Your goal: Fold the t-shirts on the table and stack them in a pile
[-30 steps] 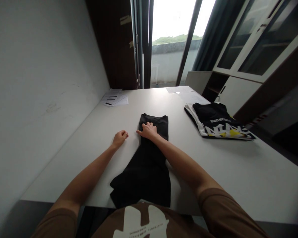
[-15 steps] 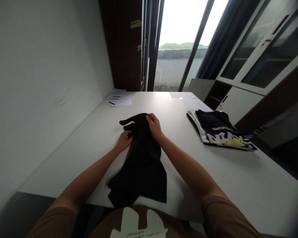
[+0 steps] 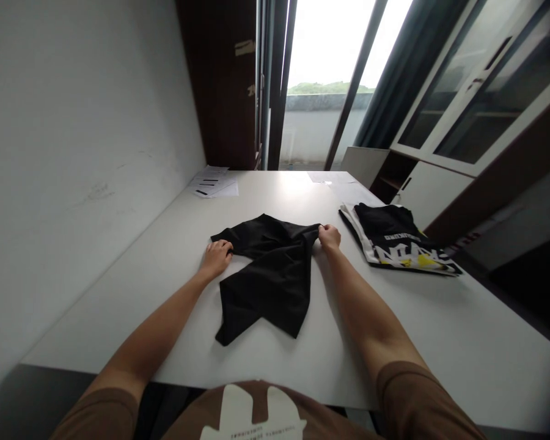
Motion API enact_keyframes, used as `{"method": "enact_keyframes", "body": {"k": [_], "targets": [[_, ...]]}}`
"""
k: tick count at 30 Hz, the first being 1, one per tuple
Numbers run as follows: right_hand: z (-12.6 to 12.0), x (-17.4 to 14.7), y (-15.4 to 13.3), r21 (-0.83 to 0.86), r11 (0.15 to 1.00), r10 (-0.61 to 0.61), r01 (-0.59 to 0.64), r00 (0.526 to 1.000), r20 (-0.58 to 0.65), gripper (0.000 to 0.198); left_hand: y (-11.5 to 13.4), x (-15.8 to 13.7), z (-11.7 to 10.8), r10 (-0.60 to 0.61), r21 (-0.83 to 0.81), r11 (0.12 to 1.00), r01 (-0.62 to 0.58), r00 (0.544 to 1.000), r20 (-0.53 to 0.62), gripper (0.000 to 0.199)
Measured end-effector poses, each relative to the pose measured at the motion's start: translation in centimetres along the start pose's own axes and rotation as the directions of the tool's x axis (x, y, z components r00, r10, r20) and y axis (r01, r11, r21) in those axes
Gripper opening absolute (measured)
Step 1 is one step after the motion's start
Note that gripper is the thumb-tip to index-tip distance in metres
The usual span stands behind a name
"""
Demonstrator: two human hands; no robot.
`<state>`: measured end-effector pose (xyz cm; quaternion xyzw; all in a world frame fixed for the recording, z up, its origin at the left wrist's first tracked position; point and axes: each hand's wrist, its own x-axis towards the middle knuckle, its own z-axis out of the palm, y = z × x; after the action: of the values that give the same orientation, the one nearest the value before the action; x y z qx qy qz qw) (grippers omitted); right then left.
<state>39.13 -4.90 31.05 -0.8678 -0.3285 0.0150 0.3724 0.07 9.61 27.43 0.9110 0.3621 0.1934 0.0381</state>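
A black garment (image 3: 275, 275) lies spread and wrinkled on the white table (image 3: 174, 342); its exact kind is not clear from its shape. At its left edge my left hand (image 3: 218, 255) has its fingers curled over the cloth, gripping it. My right hand (image 3: 330, 236) is closed in a pinch on the upper right corner of the garment and pulls the top edge fairly straight. Two flaps of the cloth lie toward me, with a notch between them at the near edge.
To the right sits a folded stack of clothes (image 3: 394, 241), black and white with white and yellow print. Papers (image 3: 215, 183) lie at the far left by the wall (image 3: 96, 122), and more sheets (image 3: 332, 178) at the far right. A cabinet (image 3: 435, 189) stands beyond the table.
The garment was bunched lengthwise and is now spread wider and farther from me. My right hand has moved right with its corner; my left hand has shifted slightly left.
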Motion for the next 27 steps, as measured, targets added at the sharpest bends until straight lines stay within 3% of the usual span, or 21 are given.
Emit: {"method": "enact_keyframes", "body": {"k": [3, 6, 8, 9, 11, 13, 15, 16, 17, 19, 21, 24, 27], "targets": [[0.8, 0.0, 0.7, -0.051, 0.994, 0.096, -0.099, 0.994, -0.058, 0.015, -2.1, 0.3, -0.4, -0.09, -0.003, 0.996, 0.09, 0.993, -0.081, 0.014], [2.0, -0.5, -1.0, -0.096, 0.995, -0.031, 0.027, 0.999, -0.041, 0.01, -4.3, 0.3, -1.4, -0.238, -0.044, 0.971, 0.236, 0.928, -0.286, 0.016], [2.9, -1.6, -3.1, -0.109, 0.982, -0.158, 0.155, 0.987, -0.015, 0.01, -5.0, 0.3, -2.1, -0.264, -0.082, 0.964, 0.254, 0.861, -0.435, 0.021], [3.5, -2.3, -4.3, -0.1, 0.969, -0.226, 0.226, 0.974, 0.003, 0.01, -5.1, 0.2, -2.3, -0.242, -0.094, 0.97, 0.224, 0.849, -0.47, 0.024], [4.7, -4.2, -6.8, -0.058, 0.924, -0.375, 0.379, 0.925, 0.066, 0.011, -4.5, 0.0, -2.3, -0.139, -0.104, 0.989, 0.105, 0.898, -0.418, 0.025], [5.9, -6.4, -8.9, 0.026, 0.824, -0.561, 0.565, 0.811, 0.166, 0.016, -3.4, -0.2, -1.6, -0.013, -0.108, 0.994, -0.015, 0.967, -0.253, 0.023], [6.9, -8.4, -10.5, 0.072, 0.739, -0.66, 0.67, 0.698, 0.277, 0.019, -2.1, -0.4, -0.7, 0.073, -0.108, 0.99, -0.085, 0.991, -0.109, 0.022], [7.2, -9.1, -10.9, 0.058, 0.724, -0.663, 0.688, 0.67, 0.334, 0.02, -1.6, -0.4, -0.3, 0.094, -0.109, 0.989, -0.101, 0.993, -0.071, 0.023], [7.3, -9.7, -11.2, 0.018, 0.727, -0.638, 0.687, 0.664, 0.389, 0.019, -1.2, -0.5, 0.0, 0.105, -0.112, 0.988, -0.111, 0.993, -0.052, 0.023], [7.2, -10.3, -11.4, -0.109, 0.755, -0.534, 0.647, 0.702, 0.471, 0.024, -0.6, -0.6, 0.2, 0.118, -0.126, 0.985, -0.121, 0.993, -0.033, 0.019], [6.7, -10.6, -11.4, -0.225, 0.769, -0.437, 0.598, 0.749, 0.498, 0.04, -0.3, -0.7, 0.1, 0.136, -0.148, 0.98, -0.134, 0.991, 0.001, 0.013], [6.1, -11.2, -11.3, -0.304, 0.757, -0.381, 0.578, 0.769, 0.514, 0.056, -0.1, -0.8, -0.3, 0.184, -0.195, 0.966, -0.171, 0.981, 0.054, 0.008], [6.0, -11.9, -11.6, -0.301, 0.728, -0.405, 0.616, 0.74, 0.536, 0.037, 0.1, -0.8, -0.5, 0.204, -0.22, 0.958, -0.186, 0.977, 0.065, 0.006]]}}
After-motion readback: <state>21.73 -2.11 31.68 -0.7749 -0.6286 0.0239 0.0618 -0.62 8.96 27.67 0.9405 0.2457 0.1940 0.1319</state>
